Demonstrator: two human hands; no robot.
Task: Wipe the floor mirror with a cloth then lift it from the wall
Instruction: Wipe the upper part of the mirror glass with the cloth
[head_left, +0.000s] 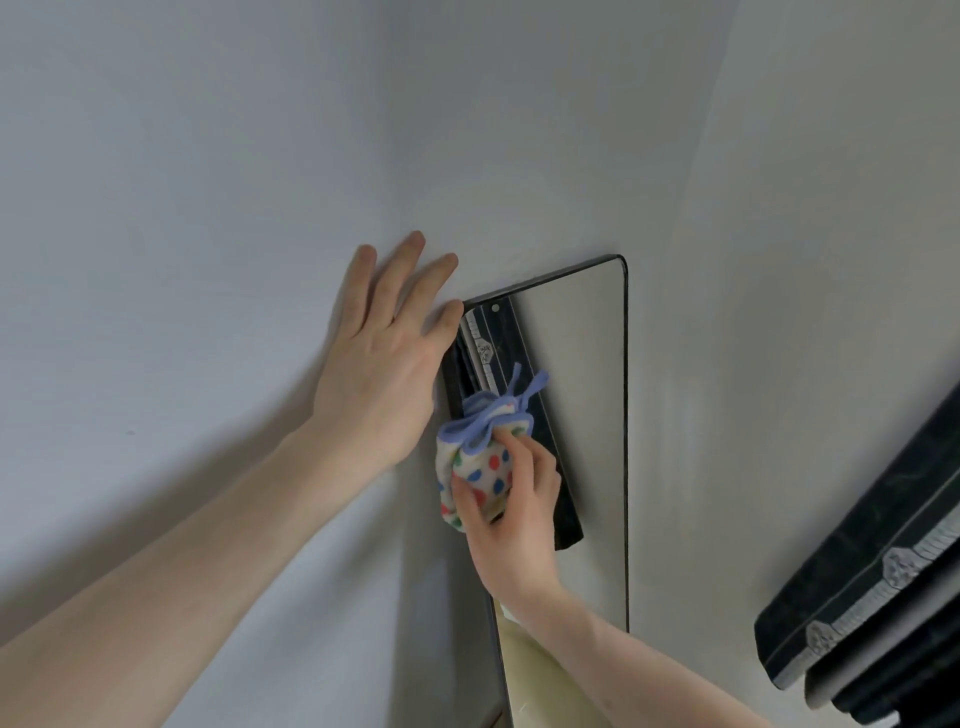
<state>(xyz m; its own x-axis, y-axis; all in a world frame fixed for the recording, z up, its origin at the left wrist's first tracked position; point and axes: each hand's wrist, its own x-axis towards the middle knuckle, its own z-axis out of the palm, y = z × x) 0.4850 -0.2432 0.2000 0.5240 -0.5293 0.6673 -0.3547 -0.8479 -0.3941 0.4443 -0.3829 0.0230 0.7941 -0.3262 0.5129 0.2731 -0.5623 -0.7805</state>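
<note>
No writing could be read anywhere; the right hand (511, 512) had its grip curled round a bunched dotted cloth (480, 462) against the glass of the black-framed mirror (582, 415) leaning on the wall (208, 182), while the left hand (382, 364) lay flat, fingers straight, beside the mirror's upper left corner.

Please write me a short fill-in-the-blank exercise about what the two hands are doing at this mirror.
1. The right hand holds a bunched, dotted white cloth with a blue ____ against the glass.
2. The left hand rests flat, fingers spread, on the pale ____ beside the tall black-framed floor mirror.
3. The dotted cloth sits near the mirror's ____ edge.
4. The dark patterned panel at the right is touched by ____ hand.

Missing words: border; wall; left; neither
</note>
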